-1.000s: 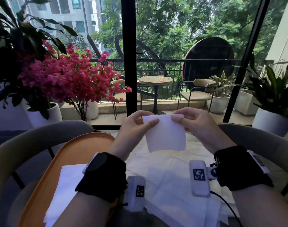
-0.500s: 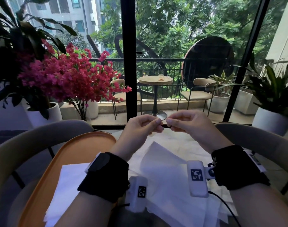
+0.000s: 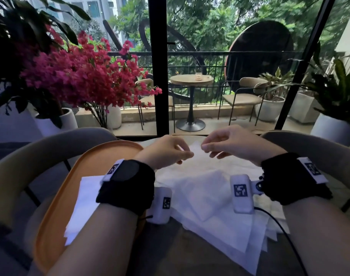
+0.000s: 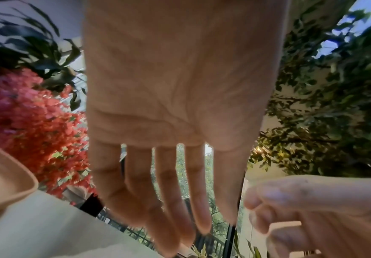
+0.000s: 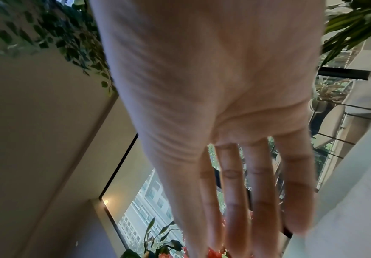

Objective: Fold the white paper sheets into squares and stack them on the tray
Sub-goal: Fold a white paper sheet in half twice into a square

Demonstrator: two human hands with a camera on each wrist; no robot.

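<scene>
A loosely folded white sheet (image 3: 206, 194) lies on the pile of unfolded white sheets (image 3: 220, 232) in front of me. My left hand (image 3: 187, 156) and right hand (image 3: 207, 149) hover close together over the far side of the pile, by a raised paper corner (image 3: 196, 148). In the left wrist view the left hand (image 4: 202, 225) has straight, spread fingers with nothing in them. The right hand (image 5: 246, 218) also shows extended fingers and holds nothing. An orange tray (image 3: 56, 206) at my left carries a folded white stack (image 3: 84, 198), partly hidden under my left forearm.
Two grey chair backs (image 3: 31, 162) curve round the table's left and right sides. Beyond them stand a pink flowering plant (image 3: 80, 76), white pots and a glass wall with a black frame (image 3: 160, 66). A black cable (image 3: 279, 226) runs from the right wrist camera over the sheets.
A second ago both hands held the folded sheet up by its top corners. They let it go, it dropped onto the pile, and both hands sank toward the far edge of the sheets.
</scene>
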